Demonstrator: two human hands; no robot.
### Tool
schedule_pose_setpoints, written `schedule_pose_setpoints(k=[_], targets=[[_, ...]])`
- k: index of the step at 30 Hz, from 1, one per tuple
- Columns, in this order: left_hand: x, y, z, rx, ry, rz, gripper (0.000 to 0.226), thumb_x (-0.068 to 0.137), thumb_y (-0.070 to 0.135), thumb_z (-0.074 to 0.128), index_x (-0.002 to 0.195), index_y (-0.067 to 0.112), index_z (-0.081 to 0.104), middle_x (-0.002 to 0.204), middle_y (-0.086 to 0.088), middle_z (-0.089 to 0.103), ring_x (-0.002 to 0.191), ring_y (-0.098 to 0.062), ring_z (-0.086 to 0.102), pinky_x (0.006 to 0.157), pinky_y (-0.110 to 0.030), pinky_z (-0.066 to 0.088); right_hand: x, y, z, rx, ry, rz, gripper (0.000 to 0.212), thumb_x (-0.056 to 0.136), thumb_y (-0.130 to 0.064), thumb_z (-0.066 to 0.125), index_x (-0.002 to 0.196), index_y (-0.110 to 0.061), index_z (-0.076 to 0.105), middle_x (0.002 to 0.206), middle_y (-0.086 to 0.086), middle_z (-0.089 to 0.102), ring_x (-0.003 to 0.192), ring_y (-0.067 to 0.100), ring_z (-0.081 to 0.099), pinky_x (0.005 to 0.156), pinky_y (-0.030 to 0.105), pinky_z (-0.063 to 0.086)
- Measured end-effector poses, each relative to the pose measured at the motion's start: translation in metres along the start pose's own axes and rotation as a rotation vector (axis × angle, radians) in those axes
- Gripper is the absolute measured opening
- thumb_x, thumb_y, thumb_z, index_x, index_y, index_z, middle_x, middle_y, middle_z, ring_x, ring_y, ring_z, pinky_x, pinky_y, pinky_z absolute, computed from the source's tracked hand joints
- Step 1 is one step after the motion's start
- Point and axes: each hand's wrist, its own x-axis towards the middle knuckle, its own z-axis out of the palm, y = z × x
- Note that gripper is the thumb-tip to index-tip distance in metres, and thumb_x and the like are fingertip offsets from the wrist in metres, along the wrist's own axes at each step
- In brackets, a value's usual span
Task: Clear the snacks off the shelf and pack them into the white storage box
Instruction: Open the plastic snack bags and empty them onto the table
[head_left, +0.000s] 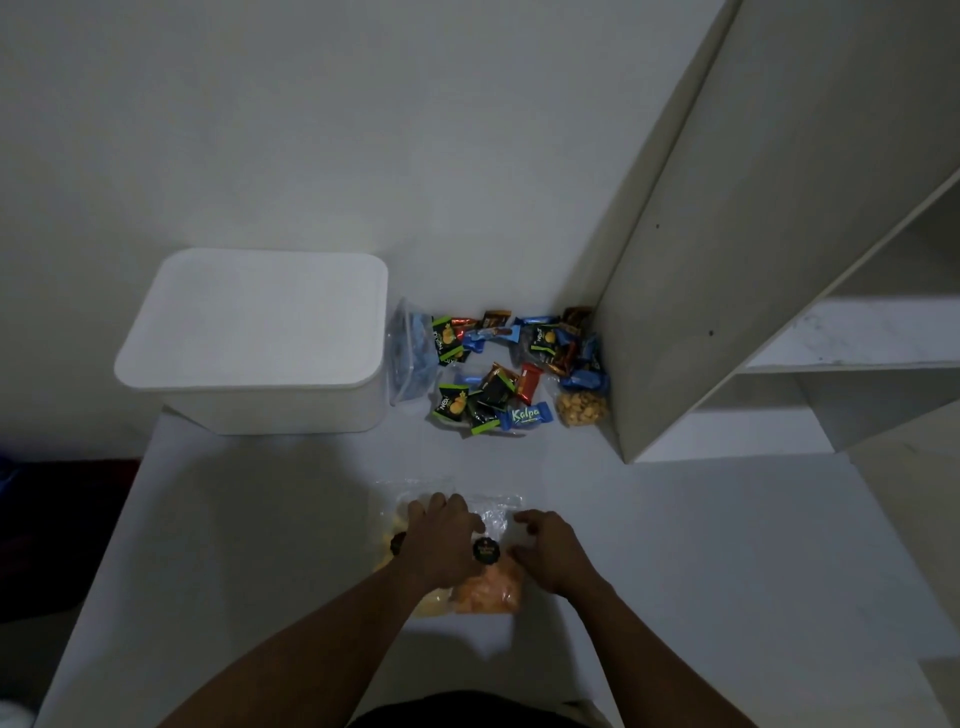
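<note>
**Two hands on snack bags at the near edge of a white table, closed box at the back left**

On my feed the room is dim. At the far left a white box (270, 410) stands on the table (234, 545), against the wall, with its flat lid (254, 317) on. Just beside the box's right side leans a clear bag of blue pieces (410, 358).

Nearer to the camera, in the middle of the table, the left hand (441, 540) lies palm down on a clear bag of yellow snacks (387, 532). Its fingers bend over the far end of the bag. I cannot tell whether it grips the bag or only rests on it.

Touching that bag on its right lies a clear bag of orange snacks (488, 592), with a round dark sticker (485, 551) on top. The right hand (550, 551) is at this bag's right edge, fingers curled and thumb against the plastic, holding it.

Farther back and to the right, a pile of small wrapped snacks (498, 384) in green, black, blue and orange wrappers is spread on the table between the box and the shelf. None of it is in the box. At the pile's right end a small clear bag of nuts (582, 408) lies just beside the shelf's side panel.

The shelf (727, 260), pale and tall, fills the right side. Its open compartments face right, and I see no snacks in the parts that show.
</note>
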Motion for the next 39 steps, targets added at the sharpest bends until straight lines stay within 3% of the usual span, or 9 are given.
schedule_pose_setpoints(k=[7, 14, 20, 25, 27, 31, 35, 37, 39], targets=[[0.051, 0.022, -0.052, -0.18, 0.291, 0.031, 0.042, 0.081, 0.051, 0.063, 0.119, 0.033, 0.061, 0.122, 0.006, 0.055, 0.118, -0.019, 0.047, 0.096, -0.04, 0.031, 0.051, -0.016, -0.054, 0.086, 0.209, -0.021, 0.048, 0.089, -0.015, 0.07, 0.134, -0.008, 0.057, 0.129, 0.014, 0.06, 0.115, 0.025, 0.06, 0.087, 0.017, 0.038], [0.13, 0.043, -0.12, -0.127, 0.451, 0.069, 0.031, 0.084, 0.049, 0.06, 0.108, 0.03, 0.062, 0.109, 0.002, 0.06, 0.109, -0.022, 0.052, 0.089, -0.043, 0.035, 0.112, -0.022, -0.111, 0.235, 0.388, -0.013, 0.032, 0.087, -0.008, 0.069, 0.118, -0.002, 0.067, 0.111, 0.013, 0.069, 0.095, 0.019, 0.062, 0.08, 0.023, 0.043], [0.198, 0.024, -0.148, -0.249, 0.391, 0.027, 0.032, 0.089, 0.043, 0.055, 0.115, 0.029, 0.065, 0.117, 0.0, 0.066, 0.112, -0.023, 0.058, 0.098, -0.047, 0.041, 0.168, -0.023, -0.132, 0.255, 0.328, 0.023, 0.029, 0.092, -0.013, 0.059, 0.12, -0.011, 0.068, 0.108, 0.005, 0.072, 0.098, 0.022, 0.067, 0.079, 0.027, 0.049], [0.25, 0.01, -0.143, -0.306, 0.293, 0.118, 0.033, 0.087, 0.025, 0.041, 0.095, 0.017, 0.072, 0.096, -0.004, 0.072, 0.086, -0.021, 0.067, 0.07, -0.04, 0.058, 0.21, -0.047, -0.134, 0.411, 0.197, 0.052, 0.026, 0.104, -0.02, 0.043, 0.102, -0.009, 0.067, 0.089, 0.002, 0.065, 0.081, 0.014, 0.059, 0.066, 0.026, 0.044], [0.274, 0.01, -0.141, -0.327, 0.196, 0.112, 0.031, 0.087, 0.024, 0.038, 0.093, 0.015, 0.067, 0.091, -0.007, 0.068, 0.084, -0.024, 0.066, 0.07, -0.042, 0.057, 0.226, -0.051, -0.131, 0.452, 0.108, 0.097, 0.033, 0.105, -0.021, 0.038, 0.084, -0.012, 0.062, 0.078, 0.002, 0.062, 0.073, 0.015, 0.057, 0.068, 0.034, 0.046], [0.309, 0.001, -0.127, -0.341, 0.135, 0.113, 0.053, 0.091, 0.017, 0.051, 0.142, 0.012, 0.041, 0.112, -0.012, 0.066, 0.101, -0.027, 0.063, 0.084, -0.041, 0.055, 0.248, -0.046, -0.123, 0.455, -0.004, 0.177, 0.035, 0.104, -0.028, 0.035, 0.097, -0.012, 0.064, 0.094, 0.01, 0.066, 0.089, 0.022, 0.062, 0.082, 0.036, 0.047], [0.313, -0.002, -0.125, -0.205, 0.173, 0.14, 0.059, 0.091, 0.026, 0.054, 0.146, 0.021, 0.034, 0.126, -0.008, 0.058, 0.117, -0.032, 0.051, 0.09, -0.044, 0.051, 0.257, -0.039, -0.112, 0.552, 0.122, 0.223, 0.026, 0.1, -0.032, 0.044, 0.101, -0.019, 0.066, 0.097, 0.006, 0.07, 0.091, 0.022, 0.065, 0.081, 0.035, 0.052], [0.311, -0.002, -0.129, -0.065, 0.154, 0.132, 0.053, 0.093, 0.032, 0.052, 0.144, 0.022, 0.041, 0.131, -0.008, 0.053, 0.121, -0.033, 0.047, 0.09, -0.044, 0.05, 0.261, -0.043, -0.1, 0.581, 0.235, 0.254, 0.021, 0.095, -0.031, 0.048, 0.092, -0.02, 0.065, 0.089, 0.002, 0.068, 0.085, 0.022, 0.065, 0.073, 0.032, 0.051], [0.308, -0.004, -0.13, 0.002, 0.155, 0.114, 0.043, 0.093, 0.033, 0.053, 0.135, 0.024, 0.053, 0.125, -0.007, 0.052, 0.119, -0.032, 0.047, 0.083, -0.043, 0.05, 0.265, -0.049, -0.088, 0.639, 0.338, 0.287, 0.023, 0.086, -0.036, 0.051, 0.101, -0.024, 0.065, 0.1, 0.004, 0.067, 0.091, 0.023, 0.065, 0.083, 0.039, 0.055]])
